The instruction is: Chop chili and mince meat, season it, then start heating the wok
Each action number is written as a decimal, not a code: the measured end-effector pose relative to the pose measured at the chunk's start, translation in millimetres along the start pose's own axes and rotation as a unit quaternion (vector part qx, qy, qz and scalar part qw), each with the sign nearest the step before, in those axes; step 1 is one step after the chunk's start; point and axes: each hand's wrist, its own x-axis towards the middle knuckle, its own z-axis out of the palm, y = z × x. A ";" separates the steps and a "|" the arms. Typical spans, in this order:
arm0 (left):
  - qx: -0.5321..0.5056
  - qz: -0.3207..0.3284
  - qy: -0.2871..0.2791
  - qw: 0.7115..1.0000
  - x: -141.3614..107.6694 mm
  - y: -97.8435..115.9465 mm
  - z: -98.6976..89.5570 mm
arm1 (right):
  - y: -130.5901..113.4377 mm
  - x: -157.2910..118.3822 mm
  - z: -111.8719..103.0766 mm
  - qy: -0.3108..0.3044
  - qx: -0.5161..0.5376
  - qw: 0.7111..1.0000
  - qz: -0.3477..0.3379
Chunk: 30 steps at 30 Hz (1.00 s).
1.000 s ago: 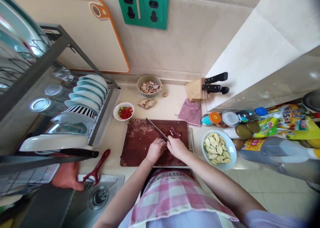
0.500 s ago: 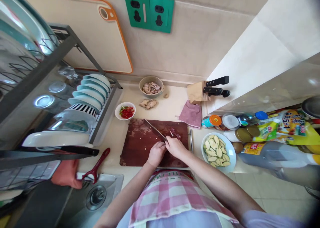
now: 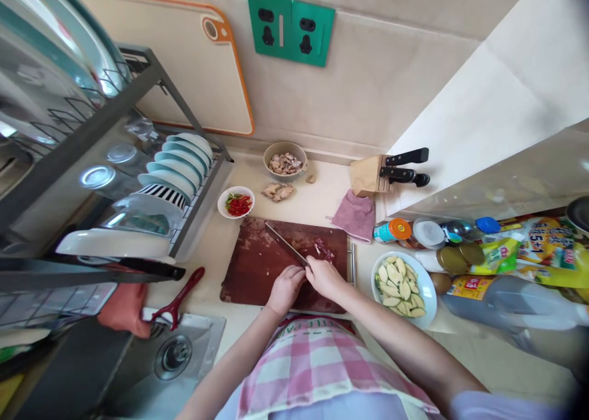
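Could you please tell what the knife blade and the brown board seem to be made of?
Knife blade: likely smooth steel, by its grey sheen; the right hand largely hides the handle. Brown board: wood or plastic, unclear; mostly dull surface with paler, worn-looking patches.

A metal knife point(image 3: 286, 244) with a dull sheen meets a board point(image 3: 251, 266) blotched and worn in finish. The block point(image 3: 363, 175) shows smooth, matt wood; towel point(image 3: 354, 217) and apron point(image 3: 313, 365) are unglossed cloth. Smooth plates point(image 3: 177, 169) gleam against the matt rack point(image 3: 181, 102); the sink point(image 3: 209, 337) is softly shining metal, the bottle point(image 3: 519, 302) smooth, see-through plastic.
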 end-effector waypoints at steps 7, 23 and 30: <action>0.016 -0.037 0.007 0.999 -4.6 1.7 3.4 | 22.2 -47.0 2.8 -0.054 -0.017 0.998 0.030; 0.008 -0.050 0.001 0.999 -11.4 9.7 3.9 | 5.4 -17.2 7.4 -0.042 -0.038 0.998 -0.007; 0.087 -0.123 -0.040 0.988 -11.1 17.1 -4.8 | 28.0 -8.8 5.0 0.007 0.051 0.999 -0.016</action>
